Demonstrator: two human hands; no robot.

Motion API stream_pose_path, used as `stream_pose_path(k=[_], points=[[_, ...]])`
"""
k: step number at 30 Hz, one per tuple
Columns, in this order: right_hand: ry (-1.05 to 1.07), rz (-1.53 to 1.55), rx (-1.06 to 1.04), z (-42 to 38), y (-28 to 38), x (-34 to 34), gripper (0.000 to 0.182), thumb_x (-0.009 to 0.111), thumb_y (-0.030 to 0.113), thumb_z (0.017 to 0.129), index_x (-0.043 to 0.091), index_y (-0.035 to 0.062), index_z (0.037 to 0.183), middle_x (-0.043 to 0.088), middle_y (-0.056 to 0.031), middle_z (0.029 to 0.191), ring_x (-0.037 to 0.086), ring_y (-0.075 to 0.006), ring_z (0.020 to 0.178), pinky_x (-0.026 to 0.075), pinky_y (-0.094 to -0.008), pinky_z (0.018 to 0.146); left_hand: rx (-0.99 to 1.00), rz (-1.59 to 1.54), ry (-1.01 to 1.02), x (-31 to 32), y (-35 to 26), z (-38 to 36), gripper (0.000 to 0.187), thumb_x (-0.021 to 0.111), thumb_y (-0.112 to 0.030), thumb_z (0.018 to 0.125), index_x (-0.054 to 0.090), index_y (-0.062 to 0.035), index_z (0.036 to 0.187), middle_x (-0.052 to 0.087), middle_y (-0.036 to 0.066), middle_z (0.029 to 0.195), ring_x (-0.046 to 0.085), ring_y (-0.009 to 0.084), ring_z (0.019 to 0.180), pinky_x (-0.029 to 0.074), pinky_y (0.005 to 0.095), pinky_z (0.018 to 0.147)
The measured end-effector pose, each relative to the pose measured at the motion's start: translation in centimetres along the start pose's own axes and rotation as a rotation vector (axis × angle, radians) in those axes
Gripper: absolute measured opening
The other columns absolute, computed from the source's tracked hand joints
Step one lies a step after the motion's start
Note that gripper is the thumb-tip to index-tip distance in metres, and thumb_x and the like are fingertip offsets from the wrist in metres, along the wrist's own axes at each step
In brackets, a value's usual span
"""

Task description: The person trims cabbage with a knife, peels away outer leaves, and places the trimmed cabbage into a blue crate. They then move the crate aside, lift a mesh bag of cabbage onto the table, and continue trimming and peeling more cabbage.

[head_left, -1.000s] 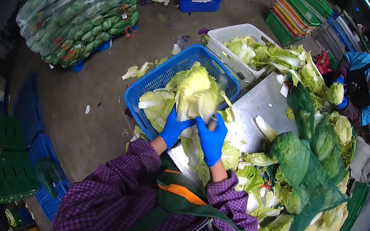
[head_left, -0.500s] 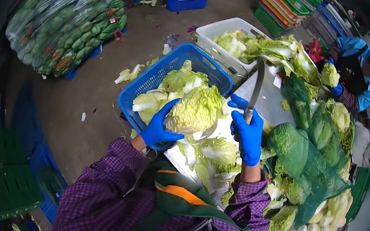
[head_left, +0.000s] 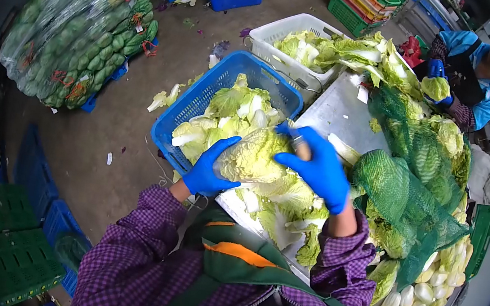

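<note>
My left hand (head_left: 210, 170), in a blue glove, is wrapped round the lower left side of a napa cabbage (head_left: 253, 155). My right hand (head_left: 321, 167), also gloved in blue, grips the knife by its wooden handle (head_left: 302, 149) at the cabbage's right side, and its fingers reach the leaves. Most of the knife's blade cannot be made out. Behind the cabbage is a blue basket (head_left: 168, 118) holding loose leaves (head_left: 231, 102). More leaves (head_left: 277, 211) lie on the metal table (head_left: 341, 113) below my hands.
A white crate (head_left: 266, 46) with leaves stands beyond the blue basket. Green netting (head_left: 388, 179) covers cabbages at the right, with trimmed ones (head_left: 424, 293) near it. A person (head_left: 468, 78) holds a cabbage at the upper right. Bagged cabbages (head_left: 80, 30) are stacked on the left.
The knife, upright before, has dropped toward the cabbage as my right hand turned over and moved against it. The cabbage has tilted in my left hand. The view has shifted slightly.
</note>
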State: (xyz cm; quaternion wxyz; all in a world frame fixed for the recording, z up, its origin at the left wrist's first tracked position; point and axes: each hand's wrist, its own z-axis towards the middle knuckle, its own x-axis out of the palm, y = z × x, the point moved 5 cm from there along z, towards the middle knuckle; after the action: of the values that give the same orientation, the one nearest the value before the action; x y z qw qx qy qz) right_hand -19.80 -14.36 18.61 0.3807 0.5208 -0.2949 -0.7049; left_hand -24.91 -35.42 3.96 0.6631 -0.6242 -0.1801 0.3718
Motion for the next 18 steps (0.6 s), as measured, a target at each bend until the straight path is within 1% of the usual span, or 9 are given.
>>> stream_pose_path(k=[2,3,4,5,8,11,13,17,18], points=[[0.063,0.158,0.246,-0.6,-1.2,1.6,0.027,0.072,0.016,0.076,0.065,0.0039,0.100,0.065,-0.0088,0.081,0.060,-0.0136,0.072,0.049,-0.0301,0.071,0.032,0.113,0.012,-0.1,0.2,0.3,0.096,0.085,-0.023,0.058,0.033,-0.0011,0.135,0.044,0.013,0.131,0.043,0.0232,0.122,0.034,0.0365,0.104],[0.014,0.196,0.345,-1.0,-1.3,1.1,0.020,0.070,0.018,0.079,0.067,0.0044,0.092,0.064,-0.0060,0.074,0.059,-0.0120,0.066,0.049,-0.0269,0.062,0.034,0.113,0.014,-0.1,0.3,0.5,0.096,0.085,-0.023,0.058,0.033,-0.0011,0.135,0.044,0.013,0.131,0.043,0.0232,0.122,0.034,0.0365,0.104],[-0.064,0.400,0.490,-0.9,-1.0,-0.2,0.017,0.068,0.021,0.081,0.066,0.0059,0.089,0.061,-0.0023,0.068,0.055,-0.0083,0.058,0.043,-0.0222,0.050,0.038,0.107,-0.018,-0.2,0.3,0.4,0.096,0.086,-0.023,0.059,0.033,-0.0008,0.135,0.044,0.014,0.131,0.043,0.0234,0.121,0.034,0.0366,0.104],[-0.220,0.447,0.499,-0.7,-0.9,-2.1,0.015,0.068,0.021,0.082,0.065,0.0064,0.086,0.057,0.0009,0.065,0.050,-0.0040,0.053,0.036,-0.0190,0.043,0.035,0.099,-0.052,-0.3,0.3,0.1,0.096,0.086,-0.023,0.059,0.032,-0.0006,0.135,0.044,0.014,0.131,0.043,0.0236,0.121,0.034,0.0367,0.104],[-0.499,0.593,0.406,-0.2,-1.6,-5.2,0.014,0.065,0.015,0.084,0.063,0.0039,0.091,0.054,0.0012,0.061,0.047,-0.0041,0.049,0.036,-0.0186,0.043,0.065,0.084,-0.118,-0.5,0.0,0.0,0.092,0.085,-0.022,0.058,0.037,-0.0021,0.134,0.046,0.014,0.127,0.046,0.0257,0.119,0.036,0.0365,0.101],[-0.413,0.524,0.469,-1.7,-4.3,-3.7,0.018,0.064,0.013,0.084,0.063,0.0034,0.100,0.054,0.0016,0.061,0.046,-0.0040,0.048,0.037,-0.0187,0.043,0.091,0.087,-0.132,-0.6,-0.5,0.5,0.092,0.085,-0.022,0.059,0.036,-0.0018,0.134,0.046,0.013,0.128,0.045,0.0253,0.119,0.036,0.0365,0.101],[-0.289,0.551,0.572,-2.9,-5.8,-1.6,0.030,0.063,0.012,0.084,0.059,0.0029,0.113,0.056,-0.0004,0.069,0.045,-0.0037,0.050,0.038,-0.0196,0.044,0.069,0.030,-0.130,-0.5,-0.7,0.9,0.092,0.085,-0.022,0.059,0.036,-0.0018,0.134,0.046,0.013,0.128,0.045,0.0251,0.119,0.036,0.0363,0.101],[-0.317,0.624,0.481,-4.2,-5.1,0.6,0.044,0.060,0.006,0.080,0.053,0.0042,0.123,0.059,-0.0029,0.079,0.046,-0.0043,0.050,0.039,-0.0199,0.045,0.088,0.005,-0.120,-0.1,-2.6,2.4,0.094,0.084,-0.023,0.060,0.033,-0.0007,0.135,0.045,0.015,0.130,0.043,0.0249,0.121,0.034,0.0379,0.103],[-0.363,0.643,0.436,-4.3,-4.0,0.5,0.048,0.065,0.005,0.077,0.053,0.0046,0.123,0.059,-0.0028,0.082,0.048,-0.0042,0.054,0.040,-0.0197,0.048,0.089,0.003,-0.128,-0.2,-2.9,2.7,0.094,0.084,-0.023,0.060,0.033,-0.0007,0.135,0.045,0.015,0.130,0.043,0.0249,0.121,0.034,0.0379,0.103]])
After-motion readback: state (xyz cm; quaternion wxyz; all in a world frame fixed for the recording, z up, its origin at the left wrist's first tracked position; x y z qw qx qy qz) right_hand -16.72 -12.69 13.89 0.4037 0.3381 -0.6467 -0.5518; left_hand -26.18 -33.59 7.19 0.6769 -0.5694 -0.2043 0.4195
